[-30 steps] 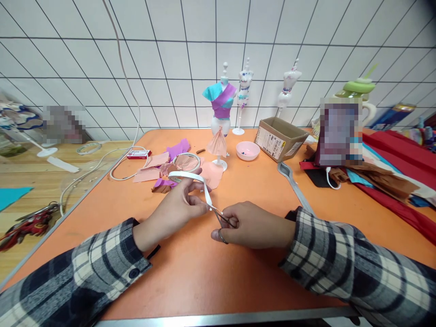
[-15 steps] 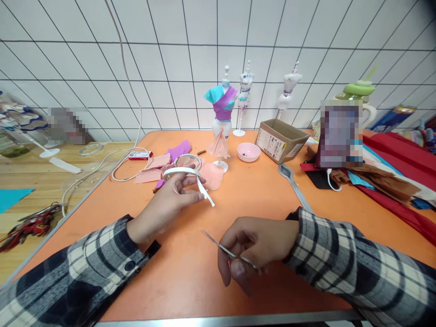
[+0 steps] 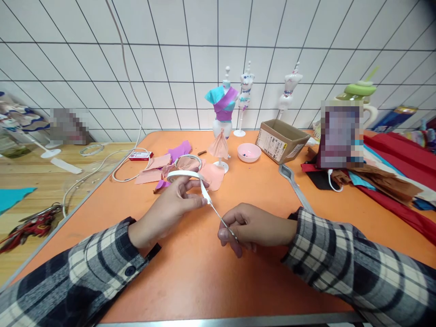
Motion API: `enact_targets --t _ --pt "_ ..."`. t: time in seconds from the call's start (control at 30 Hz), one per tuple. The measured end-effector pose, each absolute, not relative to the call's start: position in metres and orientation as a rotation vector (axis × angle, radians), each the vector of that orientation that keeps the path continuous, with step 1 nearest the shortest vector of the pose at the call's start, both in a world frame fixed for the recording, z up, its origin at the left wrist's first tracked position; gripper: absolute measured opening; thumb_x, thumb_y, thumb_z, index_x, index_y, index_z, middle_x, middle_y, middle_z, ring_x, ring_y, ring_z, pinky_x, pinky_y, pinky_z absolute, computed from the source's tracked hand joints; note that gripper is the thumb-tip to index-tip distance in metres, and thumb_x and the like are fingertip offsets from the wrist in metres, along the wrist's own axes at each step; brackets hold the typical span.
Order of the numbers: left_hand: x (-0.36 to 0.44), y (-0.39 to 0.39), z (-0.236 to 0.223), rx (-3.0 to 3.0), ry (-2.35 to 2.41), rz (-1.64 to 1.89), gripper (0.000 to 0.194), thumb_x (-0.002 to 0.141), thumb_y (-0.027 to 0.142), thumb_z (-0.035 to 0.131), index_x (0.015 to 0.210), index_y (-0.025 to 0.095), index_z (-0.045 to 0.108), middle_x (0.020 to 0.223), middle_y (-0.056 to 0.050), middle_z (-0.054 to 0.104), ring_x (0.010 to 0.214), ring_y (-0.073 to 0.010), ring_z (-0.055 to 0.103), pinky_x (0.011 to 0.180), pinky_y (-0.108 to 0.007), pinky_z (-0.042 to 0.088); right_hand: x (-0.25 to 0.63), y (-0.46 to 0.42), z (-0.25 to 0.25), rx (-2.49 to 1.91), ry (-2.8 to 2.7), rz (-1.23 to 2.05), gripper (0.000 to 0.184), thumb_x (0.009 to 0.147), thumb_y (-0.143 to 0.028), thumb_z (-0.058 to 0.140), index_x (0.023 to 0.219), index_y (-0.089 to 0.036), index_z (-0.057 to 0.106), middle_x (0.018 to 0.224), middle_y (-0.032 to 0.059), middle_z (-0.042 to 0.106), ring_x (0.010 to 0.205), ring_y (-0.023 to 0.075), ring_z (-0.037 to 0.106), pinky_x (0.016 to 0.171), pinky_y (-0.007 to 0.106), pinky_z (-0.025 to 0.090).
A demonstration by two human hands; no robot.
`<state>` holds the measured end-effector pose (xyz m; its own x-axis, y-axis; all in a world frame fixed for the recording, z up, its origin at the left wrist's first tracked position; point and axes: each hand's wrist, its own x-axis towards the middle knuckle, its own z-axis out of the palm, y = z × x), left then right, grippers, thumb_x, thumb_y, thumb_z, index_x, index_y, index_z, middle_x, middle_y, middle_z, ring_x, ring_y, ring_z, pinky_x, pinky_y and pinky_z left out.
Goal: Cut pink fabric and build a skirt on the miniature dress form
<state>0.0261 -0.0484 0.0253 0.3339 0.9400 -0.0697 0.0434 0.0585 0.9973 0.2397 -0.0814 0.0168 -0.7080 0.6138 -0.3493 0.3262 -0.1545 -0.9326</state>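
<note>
My left hand (image 3: 180, 200) is closed around a roll of narrow white tape (image 3: 185, 174), with the thumb and a fingertip near its free end. A short white strip hangs from the roll towards the right. My right hand (image 3: 250, 227) pinches slim metal tweezers (image 3: 225, 222) that point up and to the left. Their tips meet the loose end of the tape beside my left thumb. Part of the tweezers is hidden by the fingers.
Peach and purple crepe pieces (image 3: 213, 176) lie behind my left hand. A small dress form (image 3: 223, 109) wears purple and turquoise strips. Beyond are a pink bowl (image 3: 249, 153), a cardboard box (image 3: 281, 143), a grey strap-like object (image 3: 293, 181) and a device on a stand (image 3: 340, 134).
My right hand has risen slightly, bringing the tweezers' tips up to the tape's loose end. My left hand has shifted a little right and down with the roll.
</note>
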Motion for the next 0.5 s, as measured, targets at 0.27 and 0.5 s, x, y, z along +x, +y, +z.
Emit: enact_targets --t 0.27,0.5 --pt "0.0306 -0.0535 0.0265 1.297 1.018 0.851 0.046 0.066 0.019 0.077 0.106 0.019 0.053 0.115 -0.005 0.058 0.070 -0.0116 0.064 0.073 -0.030 0.050 0.2372 -0.0815 0.0174 -1.100 -1.891 1.941 0.036 0.084 -0.051 0.061 0.080 -0.015 0.061 0.060 -0.0007 0.062 0.046 0.0068 0.048 0.042 0.016 0.039" --pt "0.0328 -0.0552 0.0258 1.322 1.044 0.821 0.054 0.065 0.018 0.075 0.112 0.020 0.049 0.118 -0.005 0.056 0.065 -0.0093 0.063 0.068 -0.027 0.048 0.2335 -0.0828 0.0124 -1.201 -1.958 1.768 0.034 0.083 -0.050 0.064 0.080 -0.016 0.059 0.060 -0.0037 0.058 0.050 0.0065 0.049 0.048 0.018 0.037"
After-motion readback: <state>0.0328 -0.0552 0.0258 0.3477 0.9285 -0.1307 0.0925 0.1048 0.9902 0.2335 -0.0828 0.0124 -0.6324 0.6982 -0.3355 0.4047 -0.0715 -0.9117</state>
